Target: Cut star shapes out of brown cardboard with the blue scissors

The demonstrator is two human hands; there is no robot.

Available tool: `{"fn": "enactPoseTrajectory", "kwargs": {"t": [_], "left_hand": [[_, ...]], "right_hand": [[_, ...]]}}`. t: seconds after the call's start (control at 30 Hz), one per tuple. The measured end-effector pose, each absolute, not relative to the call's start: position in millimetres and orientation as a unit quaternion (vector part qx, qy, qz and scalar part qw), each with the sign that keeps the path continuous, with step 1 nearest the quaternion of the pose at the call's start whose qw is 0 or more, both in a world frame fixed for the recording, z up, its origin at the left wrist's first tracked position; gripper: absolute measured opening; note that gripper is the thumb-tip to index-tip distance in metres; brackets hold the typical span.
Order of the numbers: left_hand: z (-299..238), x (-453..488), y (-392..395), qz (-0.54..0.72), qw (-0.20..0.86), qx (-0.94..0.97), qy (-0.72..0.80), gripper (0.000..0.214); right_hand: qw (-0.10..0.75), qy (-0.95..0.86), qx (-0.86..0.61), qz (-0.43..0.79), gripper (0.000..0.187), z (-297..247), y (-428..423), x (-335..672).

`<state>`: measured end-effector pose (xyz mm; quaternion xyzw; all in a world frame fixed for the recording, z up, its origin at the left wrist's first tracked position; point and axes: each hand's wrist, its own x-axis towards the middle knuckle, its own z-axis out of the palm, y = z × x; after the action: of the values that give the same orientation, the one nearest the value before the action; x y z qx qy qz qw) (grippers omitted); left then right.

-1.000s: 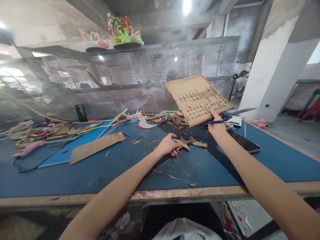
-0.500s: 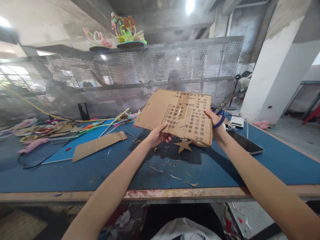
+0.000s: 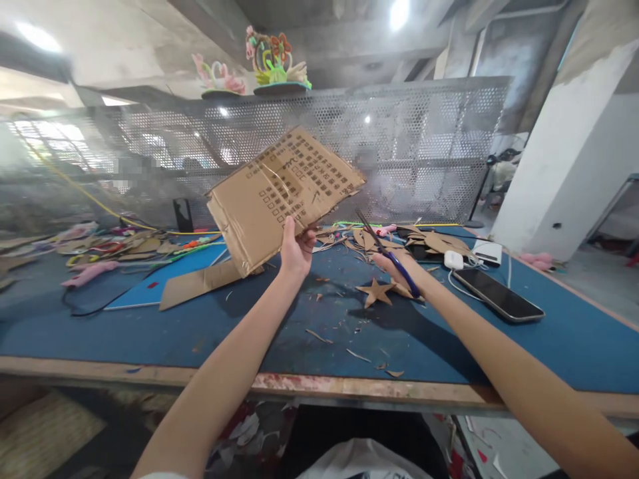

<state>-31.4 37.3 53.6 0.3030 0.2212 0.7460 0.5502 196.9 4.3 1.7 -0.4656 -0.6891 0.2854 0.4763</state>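
My left hand [image 3: 296, 251] grips the lower edge of a printed cardboard piece [image 3: 254, 219], thumb on its front face. The cardboard is tilted and held up off the table, left of centre. In my right hand [image 3: 397, 266] is a pair of scissors [image 3: 399, 266] with dark blue handles, the blades pointing up and to the left, apart from the cardboard. Below that hand a cardboard star [image 3: 375, 293] lies on the blue tabletop [image 3: 279, 332].
A cardboard strip [image 3: 194, 286] lies on a blue board [image 3: 134, 295] at left. Cardboard scraps [image 3: 434, 241] are heaped at the back. A phone [image 3: 499, 294] and white earphone case [image 3: 453, 260] lie at right. Behind stands a perforated metal screen [image 3: 409, 146].
The cardboard has moved up and left and turned in my left hand. My right hand has let go of it and come away lower, still holding the scissors. The view has shifted slightly.
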Motion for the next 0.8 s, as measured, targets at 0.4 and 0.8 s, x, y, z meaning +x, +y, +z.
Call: {"fn": "enactPoseTrajectory", "kwargs": {"t": [0.4,0.8], "left_hand": [[29.5,-5.6,23.6,0.647,0.53,0.471,0.279,0.038],[33.4,-2.2,12.9,0.599,0.549,0.488,0.318,0.048]], "right_hand": [[0.415,-0.627,-0.431,0.498,0.059,2.8,-20.6,173.0],[0.456,-0.651,-0.474,0.378,0.062,5.2,-33.3,166.2]]}}
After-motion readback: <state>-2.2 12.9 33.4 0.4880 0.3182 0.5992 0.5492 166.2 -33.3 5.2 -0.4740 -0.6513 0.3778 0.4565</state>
